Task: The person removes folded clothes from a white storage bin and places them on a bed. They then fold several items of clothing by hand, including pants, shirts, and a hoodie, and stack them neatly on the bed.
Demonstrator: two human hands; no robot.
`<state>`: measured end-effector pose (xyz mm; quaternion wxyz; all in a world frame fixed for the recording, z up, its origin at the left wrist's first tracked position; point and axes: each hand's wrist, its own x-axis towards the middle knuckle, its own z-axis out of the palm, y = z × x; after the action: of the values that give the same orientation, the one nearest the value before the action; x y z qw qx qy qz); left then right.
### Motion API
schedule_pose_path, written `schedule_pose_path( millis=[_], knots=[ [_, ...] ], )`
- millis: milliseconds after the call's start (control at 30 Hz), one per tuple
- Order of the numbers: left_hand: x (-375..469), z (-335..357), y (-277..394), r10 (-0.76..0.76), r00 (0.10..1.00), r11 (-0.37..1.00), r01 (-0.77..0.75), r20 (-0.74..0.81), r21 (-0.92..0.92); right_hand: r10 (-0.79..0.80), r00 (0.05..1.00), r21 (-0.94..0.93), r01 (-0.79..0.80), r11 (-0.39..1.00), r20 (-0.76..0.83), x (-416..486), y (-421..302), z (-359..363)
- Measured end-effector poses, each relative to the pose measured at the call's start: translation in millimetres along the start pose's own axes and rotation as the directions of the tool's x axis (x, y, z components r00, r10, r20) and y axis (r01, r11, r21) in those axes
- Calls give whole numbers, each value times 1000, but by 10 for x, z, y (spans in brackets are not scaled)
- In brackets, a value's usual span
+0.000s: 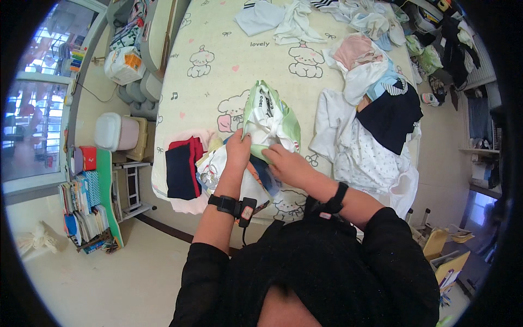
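Between my hands is a pale green and white garment (291,122), its opening spread so that white cloth bearing dark writing shows inside. My left hand (238,148) grips its green edge on the left. At the near edge, my right hand (282,162) pinches a green band between thumb and fingers. Under and beside my left wrist lies a white printed garment (216,165), partly covered by my forearm. Farther left, a folded navy and red garment (182,171) rests on pale pink cloth (188,205). What lies beneath the green garment is mostly hidden.
All this lies on a bed with a cream cartoon-print sheet (245,57). A heap of clothes, including a black garment (392,114) and a white patterned one (367,163), covers the right side. More white garments (261,18) lie at the far edge. A bookshelf (106,192) stands left.
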<state>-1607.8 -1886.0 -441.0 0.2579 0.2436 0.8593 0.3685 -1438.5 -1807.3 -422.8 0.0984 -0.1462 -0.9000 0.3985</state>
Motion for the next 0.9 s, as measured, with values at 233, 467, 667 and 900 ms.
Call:
schedule_pose_path(
  millis=[233, 467, 667, 900],
  knots=[
    [-118, 43, -28, 72, 997, 997, -73, -10, -37, 148, 947, 36, -144, 989, -286, -23, 228, -699],
    [-240, 10, 64, 72, 997, 994, -72, 4, 87, -10, 983, -196, -26, 980, -181, 230, 261, -564],
    [-296, 42, -8, 107, 994, 993, -106, -17, 58, 341, 936, -286, -304, 909, 88, 227, 154, -397],
    [-322, -9, -130, 143, 990, 986, -144, 12, 85, 96, 994, -32, -94, 995, 49, 212, 254, -582]
  ],
)
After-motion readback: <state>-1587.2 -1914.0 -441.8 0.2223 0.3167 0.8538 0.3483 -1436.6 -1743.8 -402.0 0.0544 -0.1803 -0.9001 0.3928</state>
